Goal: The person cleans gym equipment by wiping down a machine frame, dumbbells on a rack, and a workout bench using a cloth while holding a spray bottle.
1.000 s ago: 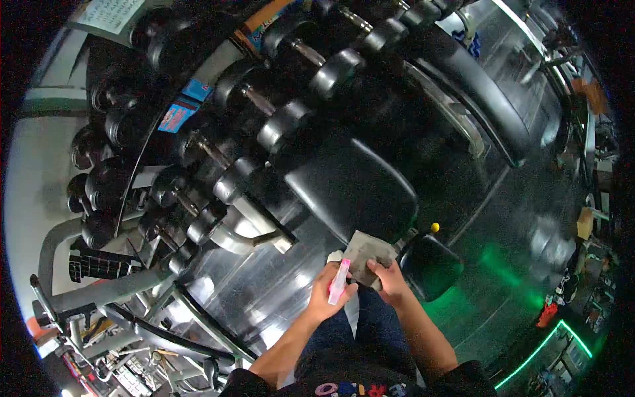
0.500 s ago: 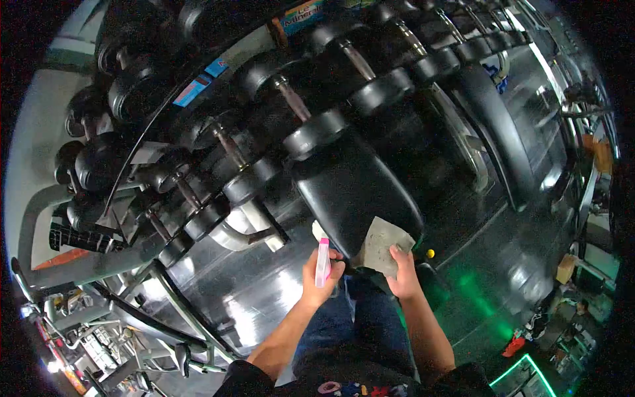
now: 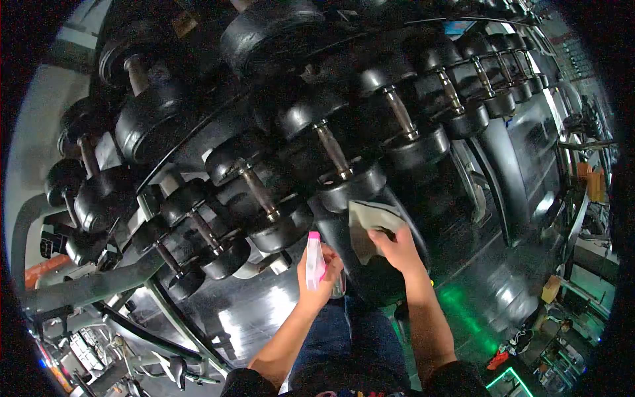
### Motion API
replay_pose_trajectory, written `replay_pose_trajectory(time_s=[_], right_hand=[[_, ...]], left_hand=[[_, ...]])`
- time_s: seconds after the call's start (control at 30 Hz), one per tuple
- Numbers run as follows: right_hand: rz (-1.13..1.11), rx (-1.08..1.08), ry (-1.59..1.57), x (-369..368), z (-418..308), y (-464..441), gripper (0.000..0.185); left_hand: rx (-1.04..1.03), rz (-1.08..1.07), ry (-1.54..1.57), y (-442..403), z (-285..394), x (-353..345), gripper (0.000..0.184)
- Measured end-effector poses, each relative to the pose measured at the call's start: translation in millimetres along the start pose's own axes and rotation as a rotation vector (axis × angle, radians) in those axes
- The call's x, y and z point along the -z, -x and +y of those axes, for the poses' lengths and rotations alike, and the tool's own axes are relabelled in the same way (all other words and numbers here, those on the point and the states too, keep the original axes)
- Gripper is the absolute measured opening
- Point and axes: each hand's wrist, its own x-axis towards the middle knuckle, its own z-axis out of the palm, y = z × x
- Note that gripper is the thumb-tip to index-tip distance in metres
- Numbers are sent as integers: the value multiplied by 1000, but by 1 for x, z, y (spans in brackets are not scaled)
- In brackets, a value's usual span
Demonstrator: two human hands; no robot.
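Observation:
My left hand [image 3: 319,274] is closed round a spray bottle [image 3: 314,261] with a white and pink top, held upright below the dumbbell row. In my right hand [image 3: 395,246] is a greyish cloth [image 3: 367,228], pinched by the thumb and hanging in front of the fingers. The cloth's upper edge is at the near head of a black dumbbell [image 3: 350,187]; whether they touch I cannot tell. Another dumbbell [image 3: 281,228] lies just above my left hand.
More black dumbbells [image 3: 418,147] fill the rack to both sides, with larger ones [image 3: 153,119] on the tier above. A padded bench [image 3: 374,281] stands beneath my right hand. Gym machine frames [image 3: 92,284] are at the left, and another bench [image 3: 503,178] stands at the right.
The view has moved closer to the dumbbell rack. My right hand has raised the cloth from over the bench to a dumbbell head. My left hand still holds the spray bottle.

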Motion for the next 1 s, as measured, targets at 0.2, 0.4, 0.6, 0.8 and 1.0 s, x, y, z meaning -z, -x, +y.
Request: replay_pose_trajectory(time_s=[0.2, 0.4, 0.6, 0.8, 1.0], right_hand=[[-243, -31, 640, -38, -42, -80, 33], [-165, -82, 768, -46, -24, -107, 34], [-89, -21, 781, -48, -16, -106, 31], [-101, -7, 690, -46, -22, -105, 30], [-103, -34, 721, -48, -21, -105, 31]], left_hand=[[61, -44, 6, -28, 13, 16, 18], [77, -145, -46, -28, 10, 39, 17], [110, -165, 6, -26, 11, 44, 21], [88, -183, 41, -24, 24, 45, 19], [96, -103, 40, -16, 22, 45, 17]])
